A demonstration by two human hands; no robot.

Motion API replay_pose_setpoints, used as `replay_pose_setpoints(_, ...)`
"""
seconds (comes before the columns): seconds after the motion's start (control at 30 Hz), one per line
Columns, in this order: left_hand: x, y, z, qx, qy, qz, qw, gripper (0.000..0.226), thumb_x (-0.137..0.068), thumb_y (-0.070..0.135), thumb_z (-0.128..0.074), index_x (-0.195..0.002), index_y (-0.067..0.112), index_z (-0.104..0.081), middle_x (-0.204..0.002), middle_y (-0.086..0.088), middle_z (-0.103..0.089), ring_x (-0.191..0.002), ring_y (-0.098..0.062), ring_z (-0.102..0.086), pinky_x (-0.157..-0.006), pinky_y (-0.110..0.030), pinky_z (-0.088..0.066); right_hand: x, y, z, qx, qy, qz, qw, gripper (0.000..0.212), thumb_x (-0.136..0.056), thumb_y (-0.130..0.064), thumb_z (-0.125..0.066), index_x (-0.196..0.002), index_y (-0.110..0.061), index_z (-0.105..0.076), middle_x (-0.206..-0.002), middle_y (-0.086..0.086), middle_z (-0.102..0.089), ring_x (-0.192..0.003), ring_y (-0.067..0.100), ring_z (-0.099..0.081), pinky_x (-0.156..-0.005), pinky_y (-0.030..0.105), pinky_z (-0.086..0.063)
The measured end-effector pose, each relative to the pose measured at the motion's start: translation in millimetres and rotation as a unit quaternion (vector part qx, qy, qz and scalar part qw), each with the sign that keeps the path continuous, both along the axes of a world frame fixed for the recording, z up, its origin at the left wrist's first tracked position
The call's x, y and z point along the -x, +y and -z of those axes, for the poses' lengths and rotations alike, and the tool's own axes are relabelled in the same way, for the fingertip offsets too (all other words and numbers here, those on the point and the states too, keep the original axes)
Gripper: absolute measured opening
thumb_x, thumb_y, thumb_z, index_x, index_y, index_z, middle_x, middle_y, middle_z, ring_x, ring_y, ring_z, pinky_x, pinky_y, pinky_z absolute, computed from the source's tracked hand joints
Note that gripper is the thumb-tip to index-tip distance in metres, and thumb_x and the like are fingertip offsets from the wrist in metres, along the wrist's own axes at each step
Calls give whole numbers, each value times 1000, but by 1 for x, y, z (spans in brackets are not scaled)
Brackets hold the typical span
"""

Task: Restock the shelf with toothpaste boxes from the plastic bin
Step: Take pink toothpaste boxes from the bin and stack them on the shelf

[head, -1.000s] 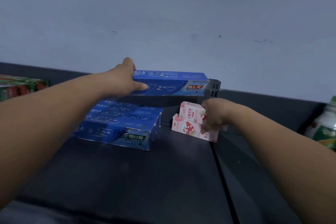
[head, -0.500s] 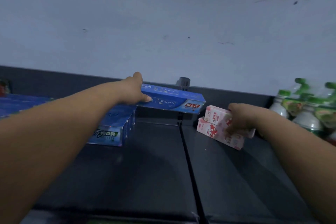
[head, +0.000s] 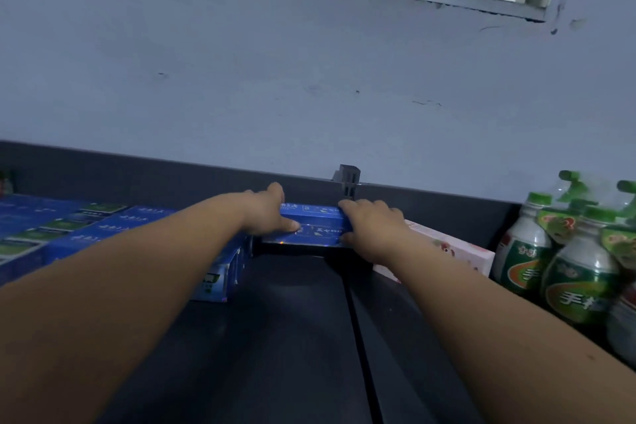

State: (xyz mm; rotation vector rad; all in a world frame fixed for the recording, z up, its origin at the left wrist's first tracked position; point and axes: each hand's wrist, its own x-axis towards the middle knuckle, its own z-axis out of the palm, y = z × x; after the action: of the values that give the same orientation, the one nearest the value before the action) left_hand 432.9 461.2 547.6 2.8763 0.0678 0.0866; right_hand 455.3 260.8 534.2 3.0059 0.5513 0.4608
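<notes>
A blue toothpaste box (head: 315, 225) lies crosswise at the back of the dark shelf (head: 285, 337). My left hand (head: 266, 213) grips its left end and my right hand (head: 370, 224) grips its right end. Left of it sit stacked blue toothpaste boxes (head: 86, 234), partly hidden by my left forearm. Behind my right arm lie the pink toothpaste boxes (head: 457, 253). The plastic bin is out of view.
Green-capped drink bottles (head: 564, 262) crowd the right end of the shelf. A dark upright bracket (head: 348, 179) rises at the back rail. A seam (head: 358, 337) splits the shelf into two panels. A pale wall stands behind.
My right hand left the pink boxes and took the blue box's right end. The blue box has come down toward the shelf's back. The view has tilted up and shifted right.
</notes>
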Motion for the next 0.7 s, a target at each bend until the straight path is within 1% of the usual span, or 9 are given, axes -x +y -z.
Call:
replay_pose_setpoints(0.1, -11, -1, 6, -27, 1, -8, 1000, 65, -86, 62, -53, -132, 22, -32, -136, -12, -43, -122, -30, -41, -103, -46, -35, -11, 2, 1, 10, -19, 1, 1000, 51, -91, -39, -60, -136, -24, -41, -137, 6, -48, -123, 31, -42, -99, 46, -35)
replay_pose_setpoints(0.23, -19, 2, 7, -159, -58, -35, 985, 60, -85, 66, -51, -130, 27, -40, -134, -9, -41, -127, -30, -34, -105, -47, -28, -18, 13, -5, 21, -14, -22, 999, 42, -90, -39, -61, -126, -22, -49, -126, 5, -56, -114, 29, -49, -87, 41, -39)
replay_pose_setpoints(0.3, -20, 4, 5, -200, -64, -43, 977, 61, -85, 65, -51, -132, 27, -41, -135, -9, -40, -128, -30, -33, -103, -46, -28, -22, 18, -5, 13, -6, -40, 999, 38, -89, -37, -63, -121, -21, -52, -120, 5, -60, -110, 29, -52, -82, 39, -40)
replay_pose_setpoints(0.37, -21, 5, 3, -219, -69, -44, 972, 62, -85, 65, -52, -133, 25, -43, -134, -8, -42, -127, -29, -34, -102, -45, -29, -24, 20, -5, 6, 1, -50, 999, 36, -89, -35, -63, -120, -20, -53, -117, 5, -61, -108, 28, -53, -80, 38, -43)
replay_pose_setpoints(0.5, -20, 4, 5, -252, -83, -34, 964, 59, -88, 61, -50, -132, 22, -45, -133, -7, -45, -125, -28, -36, -100, -43, -30, -23, 20, -5, 18, -3, -56, 998, 33, -90, -32, -63, -118, -18, -54, -114, 5, -62, -104, 28, -55, -76, 35, -42)
replay_pose_setpoints(0.57, -20, 3, 5, -265, -84, -33, 960, 58, -89, 60, -49, -133, 22, -44, -132, -7, -45, -125, -28, -36, -100, -43, -29, -24, 20, -2, 12, -12, -60, 998, 33, -90, -32, -62, -118, -17, -54, -115, 6, -60, -105, 28, -53, -77, 36, -43)
replay_pose_setpoints(0.6, -20, 3, 4, -272, -81, -33, 958, 57, -90, 60, -49, -133, 23, -43, -133, -7, -44, -125, -27, -36, -100, -43, -29, -25, 19, 0, 5, -13, -64, 998, 36, -90, -32, -63, -121, -18, -53, -117, 7, -58, -108, 29, -52, -80, 37, -44)
replay_pose_setpoints(0.7, -21, 2, 4, -300, -60, -34, 951, 55, -91, 59, -48, -134, 26, -44, -132, -5, -45, -125, -27, -36, -101, -44, -27, -22, 14, 4, -16, -21, -77, 997, 59, -86, -34, -67, -139, -23, -42, -131, 5, -48, -121, 29, -45, -95, 41, -43)
